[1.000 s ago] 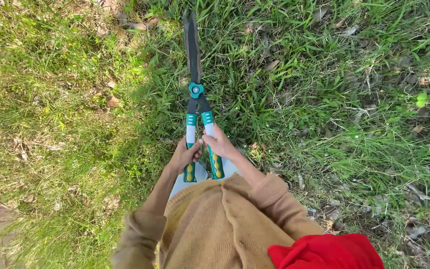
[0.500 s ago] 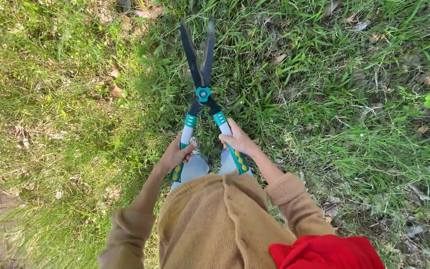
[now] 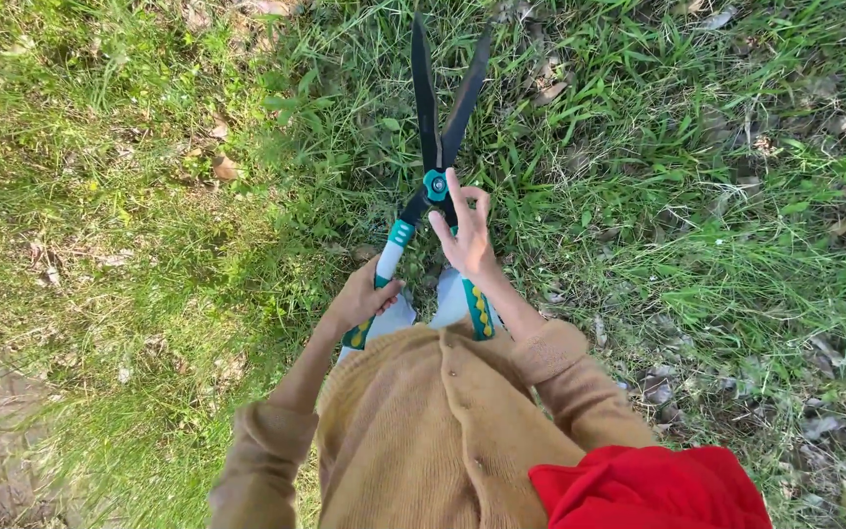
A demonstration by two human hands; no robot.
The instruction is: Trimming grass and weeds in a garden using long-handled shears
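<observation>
Opened wider since before, the shears (image 3: 437, 147) sit top centre over grass (image 3: 149, 196). Left hand (image 3: 362, 299) stays clenched round its handle; right hand (image 3: 466, 233) has loosened, fingers spread against the other handle near the pivot.

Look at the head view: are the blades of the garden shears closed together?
No, the dark blades of the garden shears are spread apart in a V over the grass, with both hands on the handles.
</observation>
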